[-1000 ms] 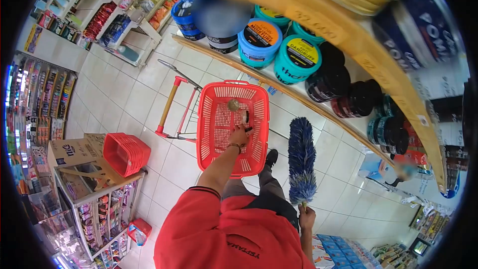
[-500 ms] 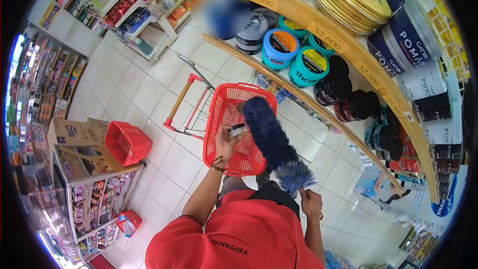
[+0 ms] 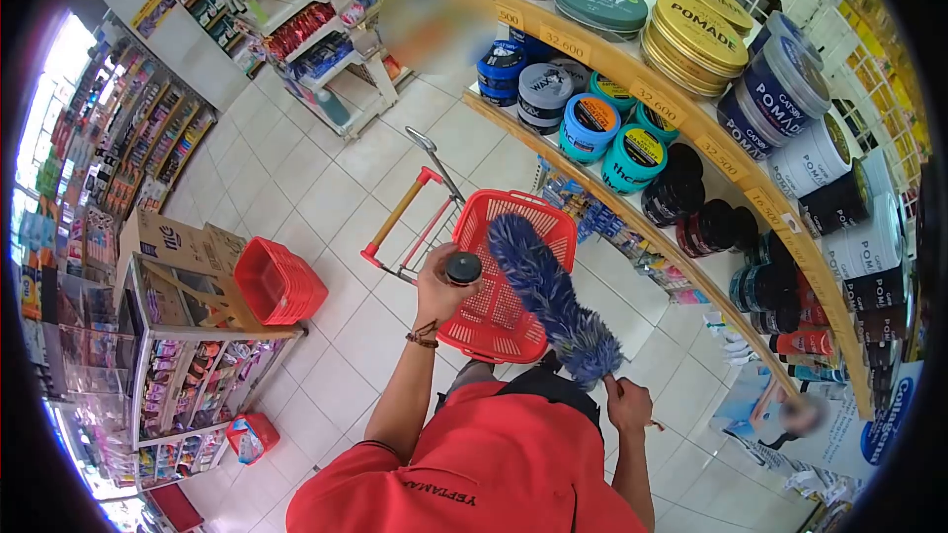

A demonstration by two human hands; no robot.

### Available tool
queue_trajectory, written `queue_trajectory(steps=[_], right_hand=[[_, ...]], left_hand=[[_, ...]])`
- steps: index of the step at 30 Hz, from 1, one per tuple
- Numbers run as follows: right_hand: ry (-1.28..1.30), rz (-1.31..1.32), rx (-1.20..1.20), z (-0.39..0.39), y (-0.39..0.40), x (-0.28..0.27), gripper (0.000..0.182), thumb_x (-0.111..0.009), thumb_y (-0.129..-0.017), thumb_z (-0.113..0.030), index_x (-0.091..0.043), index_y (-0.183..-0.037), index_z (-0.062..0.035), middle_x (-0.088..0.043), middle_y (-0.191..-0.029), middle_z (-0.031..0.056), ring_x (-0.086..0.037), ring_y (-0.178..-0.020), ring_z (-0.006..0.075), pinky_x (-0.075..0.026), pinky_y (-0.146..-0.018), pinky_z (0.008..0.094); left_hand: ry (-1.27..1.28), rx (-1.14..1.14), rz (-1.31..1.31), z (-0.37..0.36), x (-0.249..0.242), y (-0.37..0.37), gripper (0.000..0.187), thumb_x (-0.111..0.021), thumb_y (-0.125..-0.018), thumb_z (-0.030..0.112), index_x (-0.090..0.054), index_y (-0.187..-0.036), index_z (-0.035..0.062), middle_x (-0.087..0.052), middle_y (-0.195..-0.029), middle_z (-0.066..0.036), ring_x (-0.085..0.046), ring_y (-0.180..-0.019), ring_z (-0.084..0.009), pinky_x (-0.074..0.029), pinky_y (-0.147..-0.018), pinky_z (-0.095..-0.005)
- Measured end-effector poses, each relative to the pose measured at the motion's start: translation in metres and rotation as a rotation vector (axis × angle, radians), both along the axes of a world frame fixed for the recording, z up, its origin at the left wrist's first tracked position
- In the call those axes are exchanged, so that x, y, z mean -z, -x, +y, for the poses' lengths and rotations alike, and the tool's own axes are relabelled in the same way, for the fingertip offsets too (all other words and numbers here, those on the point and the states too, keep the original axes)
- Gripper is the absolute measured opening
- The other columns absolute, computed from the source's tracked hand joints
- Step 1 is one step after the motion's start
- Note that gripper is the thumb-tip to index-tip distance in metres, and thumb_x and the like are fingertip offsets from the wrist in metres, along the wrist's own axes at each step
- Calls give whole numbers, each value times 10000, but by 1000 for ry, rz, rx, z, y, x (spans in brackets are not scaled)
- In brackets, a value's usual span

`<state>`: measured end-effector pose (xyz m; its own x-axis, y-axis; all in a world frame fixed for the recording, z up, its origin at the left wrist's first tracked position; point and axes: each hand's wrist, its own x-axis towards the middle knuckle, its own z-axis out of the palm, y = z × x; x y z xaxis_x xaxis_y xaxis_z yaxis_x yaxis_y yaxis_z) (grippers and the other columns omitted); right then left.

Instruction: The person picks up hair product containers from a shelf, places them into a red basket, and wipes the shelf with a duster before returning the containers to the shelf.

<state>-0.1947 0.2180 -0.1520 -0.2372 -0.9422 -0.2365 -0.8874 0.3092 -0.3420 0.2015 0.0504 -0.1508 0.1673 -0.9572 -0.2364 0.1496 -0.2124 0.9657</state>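
Observation:
My left hand (image 3: 440,290) is closed around a small jar, its round black lid (image 3: 463,267) facing up towards me. Below that hand is a red slatted basket (image 3: 506,341), with the jar above its left side. A fluffy blue duster (image 3: 553,291) slants across the basket's right half. My right hand (image 3: 628,405) grips the duster at its lower end, by my right side. Most of the jar's side is hidden by my fingers.
On my right, a curved shelf (image 3: 583,38) carries hair product tubs, including a turquoise tub (image 3: 634,158) and gold tins (image 3: 696,32). A metal trolley (image 3: 400,217) stands behind the basket. Stacked red baskets (image 3: 279,281) sit on a display rack at left.
My left hand has turned the jar, so its black lid now faces me instead of its side. The view has shifted, and the duster is still in my right hand.

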Motion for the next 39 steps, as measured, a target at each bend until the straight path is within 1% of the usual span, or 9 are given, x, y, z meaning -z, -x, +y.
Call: queue_trajectory(steps=[2,3,10,16,18,25,34,36,39], right_hand=[[-63,-194,-10,10,1,-3,436,-683,-961,-403,-689,-741,-27,-633,-635,180,-622,-579,372,-465,-575,457],[-56,-201,-72,15,0,-2,477,-662,-957,-491,-705,-735,-71,-657,-653,162,-664,-638,396,-502,-608,496],[25,-76,70,19,2,8,396,-704,-945,-396,-703,-757,-47,-631,-623,167,-612,-576,380,-462,-572,464],[52,-173,-34,33,-6,6,451,-667,-949,-507,-747,-786,-94,-695,-683,153,-693,-660,381,-530,-619,473],[-55,-27,108,31,-3,10,427,-695,-937,-492,-748,-781,-97,-693,-675,149,-693,-650,373,-534,-618,474],[29,-159,68,41,-1,10,425,-708,-934,-500,-752,-779,-107,-674,-645,127,-674,-614,358,-510,-589,473],[-33,-130,146,30,-6,6,462,-693,-924,-550,-765,-792,-114,-696,-677,151,-696,-643,367,-526,-613,473],[-13,-190,134,29,-10,-3,426,-703,-921,-509,-758,-790,-107,-693,-671,140,-691,-635,356,-527,-615,473],[48,-222,-4,18,-13,-13,392,-728,-899,-475,-747,-802,-95,-696,-677,122,-689,-643,356,-526,-618,464]], left_hand=[[334,-12,-521,1,13,-2,592,-877,-690,4,-656,-1238,-38,-664,-1303,-166,-675,-1178,-270,-545,-1006,-355],[189,17,-524,1,3,0,507,-877,-653,13,-712,-1129,-39,-664,-1309,-181,-677,-1177,-303,-543,-997,-368],[406,32,-524,6,-23,18,593,-882,-650,-27,-671,-1204,-50,-637,-1237,-156,-681,-1114,-276,-561,-945,-348],[387,101,-588,-5,-16,18,624,-870,-631,-75,-665,-1217,-9,-662,-1237,-120,-672,-1148,-264,-542,-1018,-355],[351,87,-318,-6,-1,25,621,-862,-663,-87,-643,-1240,-14,-614,-1259,-113,-678,-1128,-244,-571,-948,-327],[358,145,-625,-16,-16,33,646,-770,-647,-150,-617,-1268,-54,-597,-1236,-117,-630,-1216,-223,-525,-1055,-346],[68,80,264,-21,0,34,835,-693,-758,-207,-437,-1534,-37,-593,-1389,-114,-632,-1227,-219,-550,-1003,-313],[149,65,139,-21,15,31,752,-750,-788,-126,-486,-1488,-43,-655,-1321,-124,-653,-1173,-227,-551,-1003,-362],[480,238,-612,-9,31,16,434,-750,-831,-19,-651,-1254,-14,-729,-1158,-145,-682,-1106,-256,-537,-957,-399]])
